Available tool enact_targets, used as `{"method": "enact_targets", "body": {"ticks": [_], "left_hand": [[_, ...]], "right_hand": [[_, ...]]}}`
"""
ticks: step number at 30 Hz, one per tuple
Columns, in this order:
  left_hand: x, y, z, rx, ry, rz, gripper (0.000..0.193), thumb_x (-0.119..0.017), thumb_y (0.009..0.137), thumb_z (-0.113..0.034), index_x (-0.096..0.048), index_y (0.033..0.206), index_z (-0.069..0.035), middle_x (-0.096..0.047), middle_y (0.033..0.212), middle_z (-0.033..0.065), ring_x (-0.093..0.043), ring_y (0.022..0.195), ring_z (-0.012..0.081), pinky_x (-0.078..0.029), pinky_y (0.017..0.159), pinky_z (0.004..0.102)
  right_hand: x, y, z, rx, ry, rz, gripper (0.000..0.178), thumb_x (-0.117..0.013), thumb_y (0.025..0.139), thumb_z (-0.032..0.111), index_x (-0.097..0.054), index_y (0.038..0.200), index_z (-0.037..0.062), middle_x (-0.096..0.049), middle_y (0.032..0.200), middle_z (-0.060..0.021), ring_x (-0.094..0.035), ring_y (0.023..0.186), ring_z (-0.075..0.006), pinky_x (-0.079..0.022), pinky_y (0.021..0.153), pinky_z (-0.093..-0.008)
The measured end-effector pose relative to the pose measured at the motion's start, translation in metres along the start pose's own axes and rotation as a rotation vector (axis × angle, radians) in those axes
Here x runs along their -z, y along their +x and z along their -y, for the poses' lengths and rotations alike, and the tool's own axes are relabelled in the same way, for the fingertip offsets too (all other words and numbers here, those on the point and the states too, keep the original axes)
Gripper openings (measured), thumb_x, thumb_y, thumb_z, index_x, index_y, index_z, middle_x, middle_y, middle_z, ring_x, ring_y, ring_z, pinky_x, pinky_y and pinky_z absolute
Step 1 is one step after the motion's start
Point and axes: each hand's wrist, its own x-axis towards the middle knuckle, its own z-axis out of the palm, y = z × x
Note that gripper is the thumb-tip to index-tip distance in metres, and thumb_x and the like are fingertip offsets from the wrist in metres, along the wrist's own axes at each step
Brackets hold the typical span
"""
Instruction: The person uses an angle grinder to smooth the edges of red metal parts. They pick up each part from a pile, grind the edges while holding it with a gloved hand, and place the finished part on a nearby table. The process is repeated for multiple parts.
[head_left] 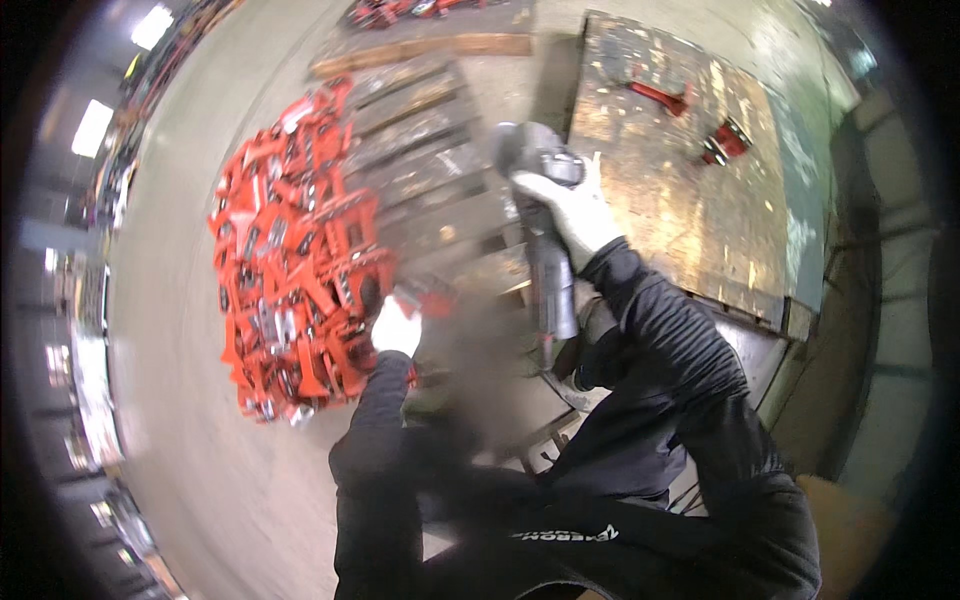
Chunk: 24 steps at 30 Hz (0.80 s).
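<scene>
My right hand (580, 212), in a white glove, is wrapped round an angle grinder (548, 275). The grinder has a long dark grey body, and its round disc end points away from me, over the pallet's edge. My left hand (397, 328), also in a white glove, is closed at the near right side of a heap of red metal parts (290, 250). A smeared red metal part (432, 298) sticks out to the right of its fingers, and I seem to be gripping it. A dark blur covers the area between my forearms.
The red heap lies beside a slatted wooden pallet (420, 150). On the right stands a worn wooden-topped table (690, 200) with a red-handled tool (660, 97) and a red and black object (726, 142). More red parts (430, 8) lie at the far end.
</scene>
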Motion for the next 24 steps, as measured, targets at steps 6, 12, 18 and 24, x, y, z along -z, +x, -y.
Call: {"method": "enact_targets", "body": {"ticks": [6, 12, 18, 24], "left_hand": [[0.026, 0.041, -0.043, -0.057, 0.02, -0.076, 0.057, -0.077, 0.081, -0.047, -0.068, 0.115, -0.002, -0.074, 0.092, 0.0205, -0.072, 0.088, 0.0375, -0.057, 0.083, 0.0476], [0.079, 0.066, -0.206, -0.289, -0.291, -0.117, 0.043, -0.058, 0.094, -0.039, -0.074, 0.113, -0.004, -0.076, 0.098, 0.0195, -0.073, 0.096, 0.0354, -0.057, 0.085, 0.0414], [0.093, 0.058, -0.347, -0.38, -1.059, -0.119, 0.068, -0.084, 0.082, -0.026, -0.057, 0.135, 0.005, -0.075, 0.105, 0.0195, -0.073, 0.096, 0.0275, -0.057, 0.088, 0.0402], [0.028, 0.046, -0.158, 0.085, -0.775, -0.006, 0.052, -0.074, 0.09, -0.04, -0.071, 0.117, 0.004, -0.074, 0.115, 0.0199, -0.072, 0.106, 0.0292, -0.054, 0.095, 0.038]], "right_hand": [[0.023, 0.008, 0.027, 0.131, 0.117, -0.12, 0.057, -0.081, 0.088, 0.024, -0.056, 0.135, 0.0046, -0.063, 0.12, -0.0143, -0.065, 0.104, -0.0237, -0.056, 0.088, -0.0373], [0.079, 0.036, 0.008, 0.873, -0.829, -0.107, 0.046, -0.054, 0.096, 0.006, -0.06, 0.141, 0.0087, -0.063, 0.142, -0.0137, -0.057, 0.133, -0.0299, -0.041, 0.117, -0.0379], [0.088, 0.025, 0.037, 0.071, 0.398, -0.145, 0.044, -0.071, 0.096, 0.04, -0.064, 0.124, 0.0067, -0.07, 0.096, -0.011, -0.069, 0.08, -0.0201, -0.058, 0.076, -0.0338], [0.074, 0.031, 0.034, 0.035, 0.338, -0.088, 0.042, -0.069, 0.098, 0.035, -0.063, 0.128, 0.0062, -0.07, 0.103, -0.0095, -0.068, 0.082, -0.0203, -0.059, 0.078, -0.0331]]}}
